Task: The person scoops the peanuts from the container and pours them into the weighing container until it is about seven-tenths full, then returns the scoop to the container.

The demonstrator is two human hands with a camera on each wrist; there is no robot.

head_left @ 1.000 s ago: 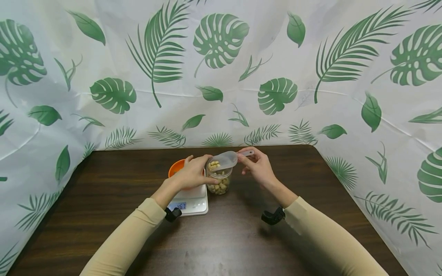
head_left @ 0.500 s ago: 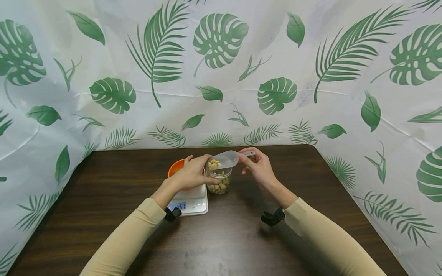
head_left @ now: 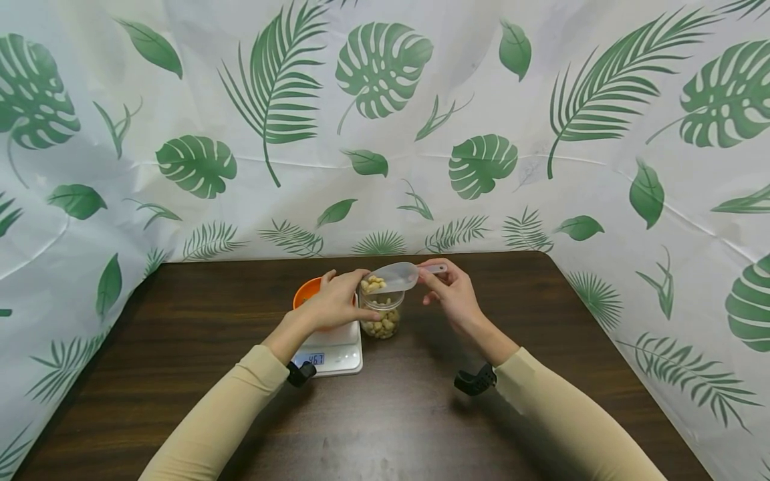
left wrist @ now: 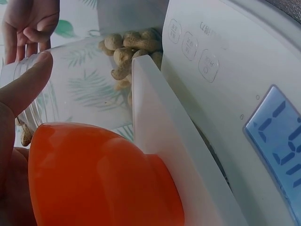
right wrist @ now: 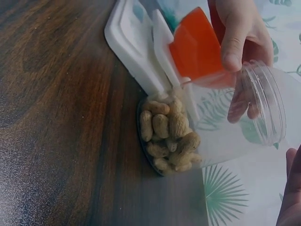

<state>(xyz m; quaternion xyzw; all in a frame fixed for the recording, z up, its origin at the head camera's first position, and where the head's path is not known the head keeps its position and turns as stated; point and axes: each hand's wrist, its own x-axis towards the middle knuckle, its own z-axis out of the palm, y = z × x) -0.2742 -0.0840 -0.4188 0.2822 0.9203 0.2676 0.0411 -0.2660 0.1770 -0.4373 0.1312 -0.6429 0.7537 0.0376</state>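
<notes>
My left hand holds the clear plastic jar by its threaded neck, thumb on the near side and fingers on the far side. Unshelled peanuts fill the bottom of the jar, which stands upright on the table. With my right hand I pinch the handle of a translucent scoop. The scoop lies level across the jar's mouth, and several peanuts sit at its front end. Left of the jar, an orange bowl rests on a white kitchen scale, partly hidden behind my left hand.
The scale's lit display faces me, showing digits. Dark wood-grain table extends around the things. Behind it hangs a white sheet with green leaf prints. Each wrist wears a black camera band.
The scoop and my right hand have shifted slightly to the right over the jar's mouth. My left hand, the jar, bowl and scale have stayed in place.
</notes>
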